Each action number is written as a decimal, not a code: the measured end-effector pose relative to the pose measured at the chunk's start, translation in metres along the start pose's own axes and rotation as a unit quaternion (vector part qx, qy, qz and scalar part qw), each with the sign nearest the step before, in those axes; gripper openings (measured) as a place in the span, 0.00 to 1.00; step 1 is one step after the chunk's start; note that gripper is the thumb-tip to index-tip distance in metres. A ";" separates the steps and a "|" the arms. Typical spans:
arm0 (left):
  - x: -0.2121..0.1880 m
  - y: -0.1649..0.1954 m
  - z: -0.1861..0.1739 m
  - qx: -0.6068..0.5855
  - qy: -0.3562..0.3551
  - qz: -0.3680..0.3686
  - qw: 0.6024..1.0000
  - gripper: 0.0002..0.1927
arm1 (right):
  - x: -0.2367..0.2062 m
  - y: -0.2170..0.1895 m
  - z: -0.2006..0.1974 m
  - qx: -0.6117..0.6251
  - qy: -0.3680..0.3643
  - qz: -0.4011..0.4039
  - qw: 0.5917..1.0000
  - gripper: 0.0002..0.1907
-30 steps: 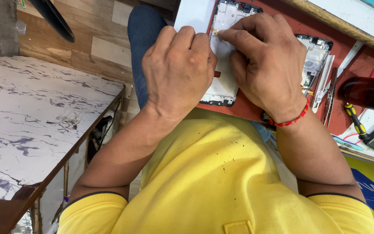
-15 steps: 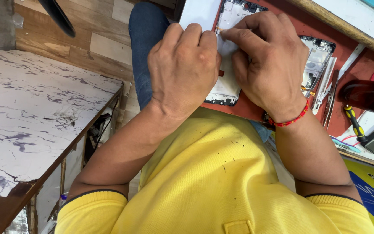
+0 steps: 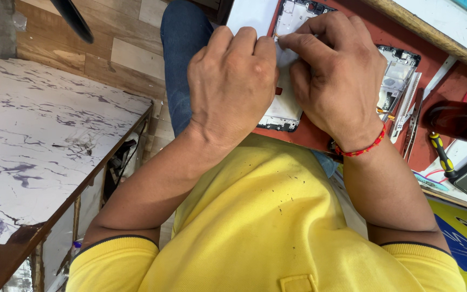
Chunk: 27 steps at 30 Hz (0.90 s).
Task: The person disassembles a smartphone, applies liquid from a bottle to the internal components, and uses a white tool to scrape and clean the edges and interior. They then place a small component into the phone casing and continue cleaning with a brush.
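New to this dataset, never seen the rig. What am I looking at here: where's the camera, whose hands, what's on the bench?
There is no machine. One camera sits on a person's head and looks down past a yellow shirt at that person's own bare hands.

Both hands work on an opened phone lying on a red mat. The left hand presses down on it. The right hand, with a red wrist thread, pinches something small at the phone's upper part; what it is cannot be made out.

To the right lie a second phone frame, tweezers and a yellow-handled screwdriver. On the left stands a marble-patterned table.
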<state>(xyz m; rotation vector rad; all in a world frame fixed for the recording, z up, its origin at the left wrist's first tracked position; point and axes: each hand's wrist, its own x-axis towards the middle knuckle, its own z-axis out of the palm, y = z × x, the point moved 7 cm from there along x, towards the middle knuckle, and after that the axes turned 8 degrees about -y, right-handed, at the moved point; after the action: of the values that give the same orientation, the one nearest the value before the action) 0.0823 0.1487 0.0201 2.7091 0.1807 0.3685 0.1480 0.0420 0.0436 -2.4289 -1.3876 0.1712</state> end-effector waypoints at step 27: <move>-0.008 -0.011 0.002 -0.107 -0.009 -0.015 0.994 0.08 | 0.003 -0.004 -0.005 -0.031 -0.009 -0.036 0.999 0.16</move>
<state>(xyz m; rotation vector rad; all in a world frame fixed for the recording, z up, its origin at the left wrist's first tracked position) 0.0745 0.1566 0.0124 2.4948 0.1660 0.3347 0.1476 0.0452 0.0499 -2.4279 -1.5075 0.1349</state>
